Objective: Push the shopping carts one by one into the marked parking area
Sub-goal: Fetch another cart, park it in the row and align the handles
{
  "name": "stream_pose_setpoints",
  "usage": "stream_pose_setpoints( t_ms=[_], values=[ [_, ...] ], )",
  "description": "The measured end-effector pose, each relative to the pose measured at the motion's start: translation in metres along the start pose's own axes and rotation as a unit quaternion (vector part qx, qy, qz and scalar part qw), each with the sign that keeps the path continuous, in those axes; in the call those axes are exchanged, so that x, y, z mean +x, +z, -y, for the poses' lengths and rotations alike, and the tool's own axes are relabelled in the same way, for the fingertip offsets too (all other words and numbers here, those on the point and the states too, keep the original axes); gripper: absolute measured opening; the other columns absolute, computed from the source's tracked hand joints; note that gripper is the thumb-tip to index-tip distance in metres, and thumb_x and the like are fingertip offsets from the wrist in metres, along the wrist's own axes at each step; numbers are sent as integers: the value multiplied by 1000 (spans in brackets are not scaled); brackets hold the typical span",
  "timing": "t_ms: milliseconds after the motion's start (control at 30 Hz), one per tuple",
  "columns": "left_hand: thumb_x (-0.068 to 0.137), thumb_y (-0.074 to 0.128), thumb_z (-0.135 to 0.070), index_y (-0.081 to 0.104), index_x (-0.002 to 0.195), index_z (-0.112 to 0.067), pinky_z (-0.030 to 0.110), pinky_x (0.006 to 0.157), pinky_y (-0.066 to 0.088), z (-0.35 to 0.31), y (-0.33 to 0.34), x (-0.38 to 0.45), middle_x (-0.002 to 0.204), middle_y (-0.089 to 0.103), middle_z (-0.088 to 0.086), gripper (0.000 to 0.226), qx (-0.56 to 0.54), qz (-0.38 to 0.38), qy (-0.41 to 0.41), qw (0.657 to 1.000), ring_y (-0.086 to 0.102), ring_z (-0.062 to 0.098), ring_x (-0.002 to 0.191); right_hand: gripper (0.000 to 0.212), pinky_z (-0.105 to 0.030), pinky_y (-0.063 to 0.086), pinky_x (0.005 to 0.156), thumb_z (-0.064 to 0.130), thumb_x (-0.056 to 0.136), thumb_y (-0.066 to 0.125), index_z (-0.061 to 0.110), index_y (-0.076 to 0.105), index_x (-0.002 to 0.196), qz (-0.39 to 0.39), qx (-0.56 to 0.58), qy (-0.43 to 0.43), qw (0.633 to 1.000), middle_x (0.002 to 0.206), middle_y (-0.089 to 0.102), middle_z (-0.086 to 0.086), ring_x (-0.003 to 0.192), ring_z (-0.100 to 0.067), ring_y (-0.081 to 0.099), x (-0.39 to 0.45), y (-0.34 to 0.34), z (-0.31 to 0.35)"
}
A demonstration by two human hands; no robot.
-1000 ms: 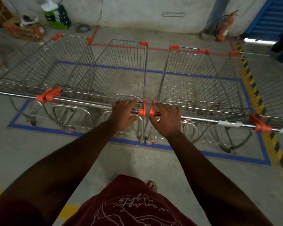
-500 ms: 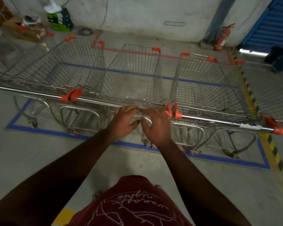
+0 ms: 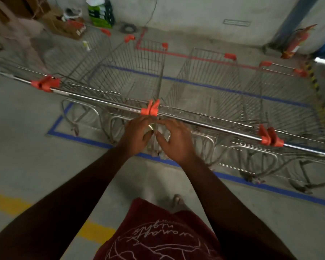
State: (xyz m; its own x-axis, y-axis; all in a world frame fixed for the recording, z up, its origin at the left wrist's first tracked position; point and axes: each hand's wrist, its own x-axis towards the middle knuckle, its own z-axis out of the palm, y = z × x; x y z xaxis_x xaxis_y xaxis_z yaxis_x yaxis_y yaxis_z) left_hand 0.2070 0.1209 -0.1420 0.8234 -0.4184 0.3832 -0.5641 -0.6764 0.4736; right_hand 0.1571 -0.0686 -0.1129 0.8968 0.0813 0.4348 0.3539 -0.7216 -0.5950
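A row of wire shopping carts (image 3: 139, 79) stands side by side inside the blue tape rectangle (image 3: 94, 140) on the concrete floor (image 3: 23, 156), handles toward the person, baskets pointing at the far wall. The chrome handle bars (image 3: 204, 125) line up into one long slanted rail, broken by pairs of orange end caps (image 3: 150, 110) where neighbouring carts meet. The row runs out of view on the right, and the cart at the left end is smeared by motion, so I cannot count them with confidence.

Both hands sit low and close together just below the rail, right under the middle pair of caps. The left hand (image 3: 136, 135) has its fingers curled loosely downward; the right hand (image 3: 176, 139) is spread with the fingers (image 3: 168, 122) reaching forward toward the bar. The fingertips are blurred against the wire behind them, so I cannot tell whether either hand has hold of anything; neither is wrapped round the handle bar itself.

The cart wheels and lower frames are a tangle of blurred tubing, hard to separate. Farther back a red tape line (image 3: 195, 57) crosses the floor, a fire extinguisher (image 3: 296, 41) leans by the wall at right, and boxes (image 3: 99, 13) crowd the left corner, partly cut off by the top edge. A yellow floor stripe (image 3: 94, 232) shows near the person's maroon shirt (image 3: 158, 237).
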Motion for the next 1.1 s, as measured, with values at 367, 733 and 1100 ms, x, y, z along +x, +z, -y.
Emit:
stream_pose_setpoints(
  t_ms=[367,733,1100],
  values=[
    [81,80,-37,50,149,-24,54,107,36,87,-3,68,126,70,5,76,92,122,2,988,64,29,120,57,-46,31,107,68,82,65,35,65,129,64,-173,98,978,126,72,5,121,-24,63,67,67,-46],
    [90,50,-51,49,150,-23,28,87,18,111,3,82,118,68,-4,66,44,140,46,988,62,24,106,40,-40,34,91,71,83,65,34,70,100,-4,-129,156,979,98,69,14,95,-14,65,76,88,-55],
    [92,57,-43,49,151,-22,26,88,16,112,2,89,115,66,-5,63,57,147,28,987,60,22,106,41,-36,30,94,72,84,63,35,71,99,-27,-120,180,976,96,70,17,96,-9,65,77,91,-49]
  ],
)
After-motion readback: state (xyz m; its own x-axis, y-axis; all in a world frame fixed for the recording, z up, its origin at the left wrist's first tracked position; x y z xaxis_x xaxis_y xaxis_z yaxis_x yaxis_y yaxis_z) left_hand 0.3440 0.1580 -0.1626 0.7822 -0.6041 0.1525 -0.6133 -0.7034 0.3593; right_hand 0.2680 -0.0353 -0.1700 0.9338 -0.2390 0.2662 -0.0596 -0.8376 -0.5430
